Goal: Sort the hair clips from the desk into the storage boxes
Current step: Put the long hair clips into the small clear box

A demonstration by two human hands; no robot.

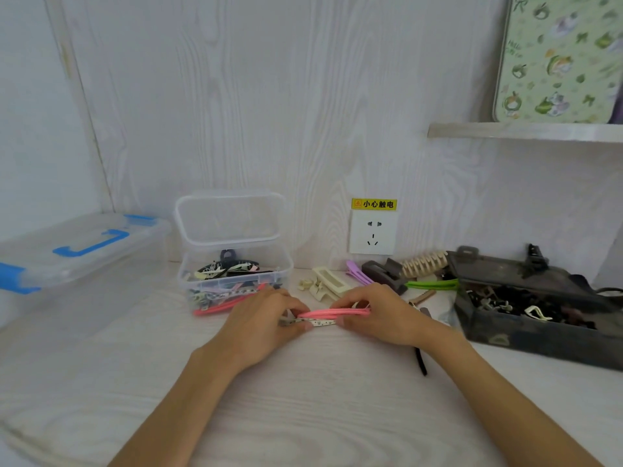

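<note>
We pinch a pink clip (333,312) and a spotted one (320,322) between both hands, left hand (266,318) and right hand (377,315) (fingers curled); next, probably, the clear box (236,274) beside us.

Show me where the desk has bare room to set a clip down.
Bare desk lies in front of the blue-handled box and the clear box, and near the front edge between the forearms. Crowded: loose clips between the clear box and the dark box.

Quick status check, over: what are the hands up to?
Left hand and right hand both pinch the pink clip and a white spotted clip. Clear box open beside the left hand. Nothing blocking.
</note>
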